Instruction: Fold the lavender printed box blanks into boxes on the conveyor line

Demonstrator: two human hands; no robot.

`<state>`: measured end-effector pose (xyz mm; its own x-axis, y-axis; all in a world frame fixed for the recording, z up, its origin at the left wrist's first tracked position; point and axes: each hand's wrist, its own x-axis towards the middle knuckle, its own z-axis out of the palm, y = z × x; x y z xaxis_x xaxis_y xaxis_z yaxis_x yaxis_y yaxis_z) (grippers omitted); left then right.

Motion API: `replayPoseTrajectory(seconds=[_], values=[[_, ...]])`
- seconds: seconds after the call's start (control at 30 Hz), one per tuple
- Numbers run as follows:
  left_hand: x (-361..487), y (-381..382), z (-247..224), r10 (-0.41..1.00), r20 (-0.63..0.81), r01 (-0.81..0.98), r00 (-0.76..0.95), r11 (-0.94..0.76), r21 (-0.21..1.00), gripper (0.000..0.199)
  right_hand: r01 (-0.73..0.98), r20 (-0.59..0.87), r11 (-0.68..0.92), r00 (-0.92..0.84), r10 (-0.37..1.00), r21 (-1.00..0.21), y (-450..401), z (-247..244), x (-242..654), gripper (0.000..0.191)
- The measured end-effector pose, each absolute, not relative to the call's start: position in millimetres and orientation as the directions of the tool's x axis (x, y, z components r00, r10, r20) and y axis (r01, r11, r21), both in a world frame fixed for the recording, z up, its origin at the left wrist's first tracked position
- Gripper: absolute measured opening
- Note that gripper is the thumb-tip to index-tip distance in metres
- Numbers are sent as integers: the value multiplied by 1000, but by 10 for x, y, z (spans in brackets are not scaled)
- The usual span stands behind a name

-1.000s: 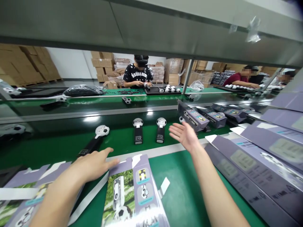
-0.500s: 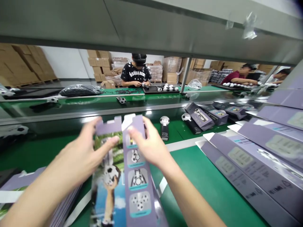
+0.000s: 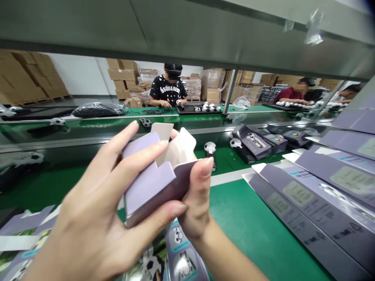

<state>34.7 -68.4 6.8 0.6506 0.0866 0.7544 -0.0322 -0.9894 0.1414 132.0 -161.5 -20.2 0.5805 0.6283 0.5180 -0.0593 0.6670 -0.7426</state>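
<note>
My left hand (image 3: 99, 199) wraps round a purple carton (image 3: 152, 187), fingers over its upper side and thumb along its lower edge. My right hand (image 3: 196, 199) grips the carton's right side, thumb up, its other fingers mostly hidden behind. The carton's end faces me at a tilt, with its flaps raised and the pale inside showing. Below my hands lies printed purple packaging (image 3: 183, 253) with football pictures. At the lower left are more flat purple cartons (image 3: 26, 224).
Purple boxes (image 3: 295, 195) lie stacked on the right. Football-headed devices (image 3: 210, 147) and dark boxes (image 3: 253, 144) rest on the green belt. A metal shelf (image 3: 187, 35) hangs overhead. Across the line, a person (image 3: 168, 88) works beside a black tray of balls (image 3: 205, 109).
The flat carton between my hands has been squared into an open-ended box and tipped end-on. My left hand has moved over it and my right hand has shifted to its side.
</note>
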Motion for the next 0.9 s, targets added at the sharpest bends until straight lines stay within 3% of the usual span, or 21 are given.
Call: replayPoseTrajectory(seconds=[0.1, 0.2, 0.27, 0.33, 0.43, 0.5, 0.6, 0.77, 0.83, 0.9], values=[[326, -569, 110, 103, 727, -27, 679, -986, 164, 30, -92, 547, 698, 552, 630, -710, -1625, -198, 1299, 66], [347, -554, 111, 41, 748, -109, 662, -983, 150, 29, 11, 506, 630, 608, 612, -776, -1635, -184, 1270, 43], [373, -560, 105, -31, 778, -182, 627, -977, 108, 38, 51, 468, 589, 664, 583, -807, -1637, -180, 1279, 37], [386, -549, 101, -84, 805, -217, 588, -975, 57, 32, -73, 433, 603, 628, 647, -794, -1640, -174, 1322, 51], [372, -491, 100, -111, 804, -209, 584, -978, 16, 12, -388, 380, 519, 382, 842, -761, -1662, -146, 1423, 95], [364, -445, 94, -89, 781, -191, 618, -981, 39, 23, -445, 289, 369, 238, 927, -816, -1688, -121, 1485, 95], [389, -401, 67, -66, 795, -183, 603, -981, 57, 41, -378, 201, 261, 191, 961, -888, -1721, -107, 1534, 72], [423, -415, 5, -192, 804, -250, 563, -967, -55, 45, -225, 275, 349, 304, 912, -910, -1732, -159, 1504, 57], [407, -452, -2, -179, 819, -300, 545, -954, -10, 67, -241, 293, 366, 290, 911, -899, -1730, -178, 1495, 56], [392, -488, 9, -85, 815, -306, 573, -945, 117, 82, -321, 249, 340, 294, 923, -884, -1736, -190, 1547, 57]])
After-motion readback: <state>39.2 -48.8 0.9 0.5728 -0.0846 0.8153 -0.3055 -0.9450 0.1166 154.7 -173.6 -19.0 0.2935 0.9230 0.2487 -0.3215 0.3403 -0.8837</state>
